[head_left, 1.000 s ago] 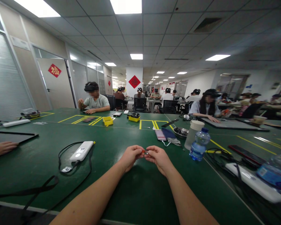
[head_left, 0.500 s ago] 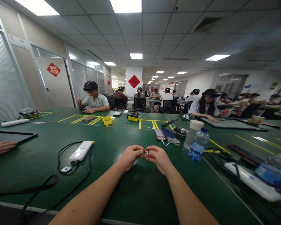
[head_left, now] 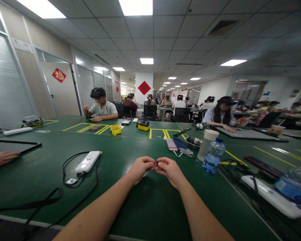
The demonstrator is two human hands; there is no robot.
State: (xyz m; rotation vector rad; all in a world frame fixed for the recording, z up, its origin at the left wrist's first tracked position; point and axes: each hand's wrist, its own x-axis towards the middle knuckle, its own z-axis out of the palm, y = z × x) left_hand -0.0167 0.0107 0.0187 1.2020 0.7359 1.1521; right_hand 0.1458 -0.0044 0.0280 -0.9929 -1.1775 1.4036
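Above the green table (head_left: 130, 214), my left hand (head_left: 141, 170) and my right hand (head_left: 169, 171) are held fingertip to fingertip, both closed in a pinch. A tiny red piece (head_left: 154, 163) shows at the tips of my left thumb and forefinger. Between my right fingertips is a small dark piece (head_left: 157, 163) with a reddish tint. Both are too small to name, and the fingers hide most of them. I cannot tell whether the two pieces touch.
On the left lies a white power bank (head_left: 88, 162) with a black cable. To the right stand a blue water bottle (head_left: 214, 155), a pale tumbler (head_left: 207, 144) and a metal bowl (head_left: 194, 142). Two co-workers sit across the table; another person's hand (head_left: 5, 159) rests at far left.
A shiny silvery bit seen between my fingertips earlier no longer shows; red and dark bits show there now. My hands have barely moved, and the view has shifted slightly.
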